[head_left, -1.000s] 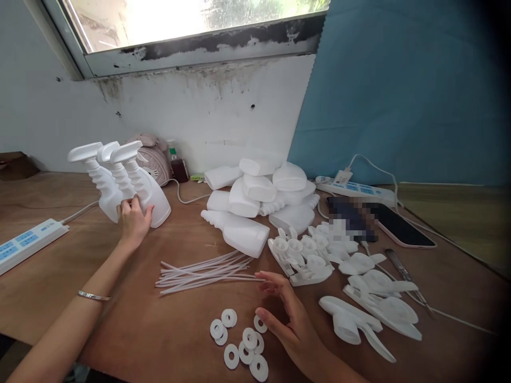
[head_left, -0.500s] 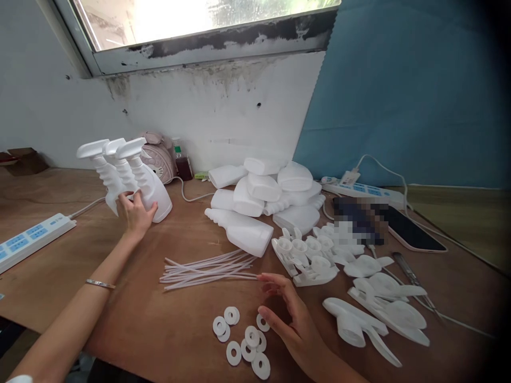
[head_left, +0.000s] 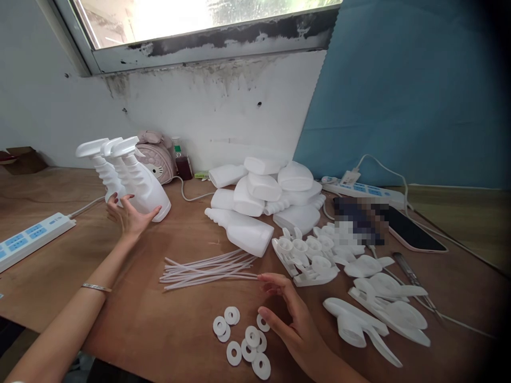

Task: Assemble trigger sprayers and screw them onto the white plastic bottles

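Note:
At the left stand several white spray bottles with trigger heads, close together. My left hand is at their near side, fingers spread and thumb stretched out by the front bottle's base. Whether its fingertips touch the plastic I cannot tell. My right hand hovers or rests low over the table, fingers apart and slightly curled, with nothing visible in it. Its fingertips lie by the right end of a bundle of thin white tubes. White ring washers lie just left of that hand, one partly behind the thumb.
Capless white bottles are heaped mid-table. Loose trigger heads lie at right, near tweezers and a phone. Power strips with cables sit on both sides. A pink bag stands behind the spray bottles.
The front spray bottle has shifted slightly left, closer to the others. My left hand has moved a little left and its fingers have spread. My right hand stays put.

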`<state>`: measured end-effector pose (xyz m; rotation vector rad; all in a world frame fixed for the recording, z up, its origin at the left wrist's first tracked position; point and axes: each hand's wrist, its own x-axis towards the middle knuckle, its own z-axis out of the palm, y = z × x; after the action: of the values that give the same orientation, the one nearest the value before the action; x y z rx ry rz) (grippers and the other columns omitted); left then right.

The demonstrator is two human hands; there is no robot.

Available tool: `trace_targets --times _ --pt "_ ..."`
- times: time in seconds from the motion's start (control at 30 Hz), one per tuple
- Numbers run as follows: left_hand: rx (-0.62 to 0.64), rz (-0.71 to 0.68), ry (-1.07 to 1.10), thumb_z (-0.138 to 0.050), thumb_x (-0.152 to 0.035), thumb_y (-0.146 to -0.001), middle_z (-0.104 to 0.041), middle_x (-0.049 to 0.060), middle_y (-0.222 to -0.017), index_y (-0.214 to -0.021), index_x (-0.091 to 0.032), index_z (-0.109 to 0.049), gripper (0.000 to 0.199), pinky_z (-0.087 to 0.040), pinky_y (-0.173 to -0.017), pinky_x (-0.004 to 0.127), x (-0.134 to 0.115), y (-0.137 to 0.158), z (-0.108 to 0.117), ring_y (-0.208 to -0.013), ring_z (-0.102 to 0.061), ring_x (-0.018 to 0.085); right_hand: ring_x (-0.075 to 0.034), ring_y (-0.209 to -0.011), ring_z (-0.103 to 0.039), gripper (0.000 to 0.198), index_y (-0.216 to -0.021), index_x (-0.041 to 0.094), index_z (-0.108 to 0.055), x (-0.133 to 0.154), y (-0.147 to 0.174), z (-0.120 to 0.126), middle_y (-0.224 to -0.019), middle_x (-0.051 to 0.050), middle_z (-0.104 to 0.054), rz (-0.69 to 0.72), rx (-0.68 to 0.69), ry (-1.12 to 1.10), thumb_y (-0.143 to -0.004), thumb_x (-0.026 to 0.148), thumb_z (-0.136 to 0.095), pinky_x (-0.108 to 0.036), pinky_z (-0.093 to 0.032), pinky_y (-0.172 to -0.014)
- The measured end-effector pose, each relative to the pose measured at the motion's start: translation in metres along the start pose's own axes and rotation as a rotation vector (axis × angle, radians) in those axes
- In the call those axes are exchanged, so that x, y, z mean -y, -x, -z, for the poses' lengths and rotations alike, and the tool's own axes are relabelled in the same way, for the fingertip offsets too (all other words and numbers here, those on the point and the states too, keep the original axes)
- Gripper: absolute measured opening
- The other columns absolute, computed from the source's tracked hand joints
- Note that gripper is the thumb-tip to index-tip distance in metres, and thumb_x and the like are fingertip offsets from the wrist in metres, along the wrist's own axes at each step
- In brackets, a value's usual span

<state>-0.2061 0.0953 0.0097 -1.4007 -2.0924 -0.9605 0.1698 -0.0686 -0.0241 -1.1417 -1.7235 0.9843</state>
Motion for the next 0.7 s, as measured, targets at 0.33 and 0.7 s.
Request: trace_targets --times 0.33,0.7 --pt "-0.021 -0.026 0.004 -0.065 -0.056 -0.063 -0.027 0.018 -0.125 -0.108 -0.010 -0.044 0.067 -0.021 -0.100 0.043 0.013 0.004 -0.012 -0.121 -0.028 0.031 -0.016 -0.096 -0.050 0.031 -0.115 0.028 -0.041 0.002 -0.001 0.002 -0.112 -0.003 -0.048 0.019 0.012 0.010 -0.085 0.032 -0.050 -0.030 -0.044 -0.086" --pt "0.073 0.086 0.052 -0.068 -0.049 -0.062 -0.024 0.019 -0.126 -0.102 -0.009 -0.051 0.059 -0.023 -0.103 0.039 0.009 0.008 -0.021 -0.125 -0.024 0.031 -0.016 -0.096 -0.051 0.024 -0.107 0.026 -0.046 0.008 -0.003 0.002 -0.113 -0.004 -0.049 0.048 0.008 0.020 -0.084 0.029 -0.052 -0.030 -0.045 -0.086"
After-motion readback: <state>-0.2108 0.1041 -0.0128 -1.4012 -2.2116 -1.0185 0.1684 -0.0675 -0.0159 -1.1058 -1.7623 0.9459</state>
